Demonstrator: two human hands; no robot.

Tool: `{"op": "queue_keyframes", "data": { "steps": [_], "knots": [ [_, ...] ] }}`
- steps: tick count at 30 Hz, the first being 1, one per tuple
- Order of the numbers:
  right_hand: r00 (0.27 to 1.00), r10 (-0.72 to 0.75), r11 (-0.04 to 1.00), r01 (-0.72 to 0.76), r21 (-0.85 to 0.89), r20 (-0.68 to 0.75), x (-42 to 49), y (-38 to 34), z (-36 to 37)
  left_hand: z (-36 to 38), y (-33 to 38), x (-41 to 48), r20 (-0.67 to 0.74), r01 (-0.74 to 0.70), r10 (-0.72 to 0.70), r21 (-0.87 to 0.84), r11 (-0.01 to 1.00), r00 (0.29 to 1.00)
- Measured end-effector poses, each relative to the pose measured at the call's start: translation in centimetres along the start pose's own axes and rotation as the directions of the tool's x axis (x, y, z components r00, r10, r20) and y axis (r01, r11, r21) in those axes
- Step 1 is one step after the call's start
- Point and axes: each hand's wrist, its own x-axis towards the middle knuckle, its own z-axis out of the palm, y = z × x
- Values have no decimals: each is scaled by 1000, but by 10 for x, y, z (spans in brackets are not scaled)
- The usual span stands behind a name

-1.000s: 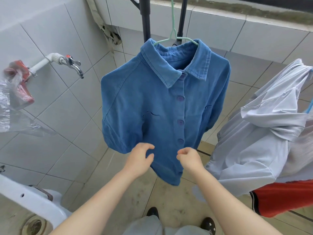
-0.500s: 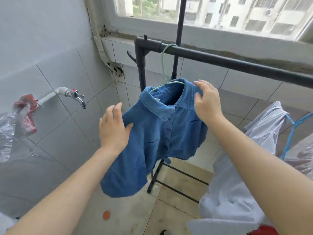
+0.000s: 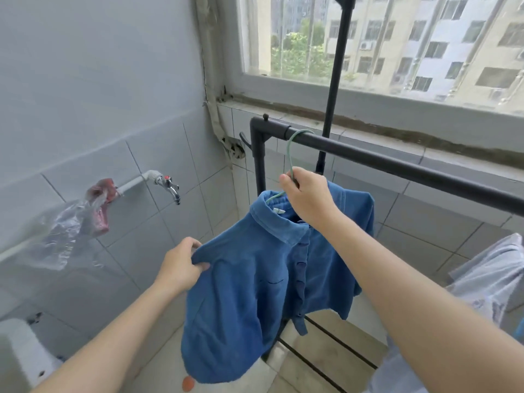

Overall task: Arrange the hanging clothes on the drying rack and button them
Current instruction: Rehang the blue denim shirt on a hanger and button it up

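A blue button-front shirt [image 3: 249,282] hangs on a pale green hanger [image 3: 290,154], whose hook sits over the black rail of the drying rack [image 3: 397,163] near its left corner post. My right hand [image 3: 307,195] grips the hanger's neck just above the collar. At the shirt's left shoulder my left hand [image 3: 181,268] pinches the fabric. The front placket looks buttoned down its length.
A light grey garment [image 3: 493,276] hangs at the right edge. A tap [image 3: 170,185] juts from the tiled wall on the left, with a plastic bag [image 3: 71,222] on its pipe. A white basin [image 3: 19,353] is at lower left. A window runs behind the rack.
The view rose from the shirt's hem to the rail. My right hand went from the hem to the collar, then onto the hanger's neck. My left hand moved up and took hold of the left shoulder.
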Motion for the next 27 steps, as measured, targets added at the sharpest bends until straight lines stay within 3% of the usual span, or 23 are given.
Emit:
{"op": "queue_keyframes", "data": {
  "steps": [5,7,9,14,17,19,22,24,27],
  "knots": [
    [995,-79,984,67,-165,-64,-1,4,-5,-32,-4,-6,244,-98,53,178,979,968],
    [993,-99,981,86,-174,-65,-2,6,-9,-47,-6,-7,280,-152,78,255,955,957],
    [992,-106,981,94,-169,-62,-4,9,-15,-60,-9,-10,280,-172,108,218,961,954],
    [994,-102,984,95,-151,-39,-12,7,-12,-59,1,-23,135,-153,140,92,984,981],
    [999,-45,988,40,-152,-31,-13,0,-6,-34,41,-36,-52,-285,282,-93,954,958],
    [998,-23,989,14,-148,-58,-14,-2,-5,-18,74,-43,-95,-417,406,-180,891,909],
    [997,-14,988,2,-153,-74,-17,-4,-5,6,106,-43,-100,-516,514,12,857,852],
    [998,-5,986,-6,-167,-67,-19,-7,-6,12,114,-36,-196,-522,516,21,852,834],
    [999,-11,983,1,-184,-51,-21,-4,-12,17,120,-21,-211,-455,406,-311,834,889]
  ]
}}
